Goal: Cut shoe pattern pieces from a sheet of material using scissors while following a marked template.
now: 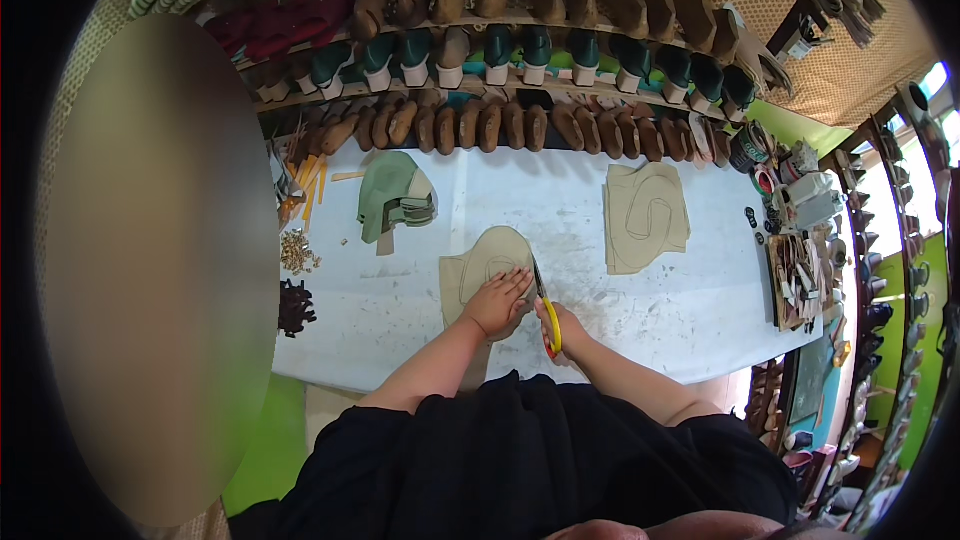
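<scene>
1. While the left hand (497, 302) lay flat and palm down on the beige sheet (484, 253), its fingers uncurled and holding nothing, the right hand (567, 329) was closed around the handles of the yellow-handled scissors (553, 324) at that sheet's right edge
2. Beneath the left hand, the beige sheet rested on the white-topped table (545, 175), with drawn curved lines showing on it, a rounded far edge and a squarer corner at its left
3. Along the sheet's right side ran the dark blades, pointing away from the wearer; how wide they stood apart was too small to tell
4. Beyond the sheet and to its right lay a second beige piece (648, 225), likewise marked with curved outlines and touched by neither hand
5. Beyond the sheet and to its left sat a stack of green cut pieces (388, 190), and farther left of the sheet lay a small heap of brassy bits (297, 252); well beyond the sheet stood a row of brown shoe lasts (490, 128)
6. Judging by the blades at the edge, the step in hand was cutting the sheet along its curved outline, probably partway done, as the far edge looked rounded and the left corner did not
7. For the next move, it seemed, the work called for firm pressure from the left hand, short strokes along the curve, and a turn of the sheet whenever the angle grew awkward, with fingertips clear of the blades
</scene>
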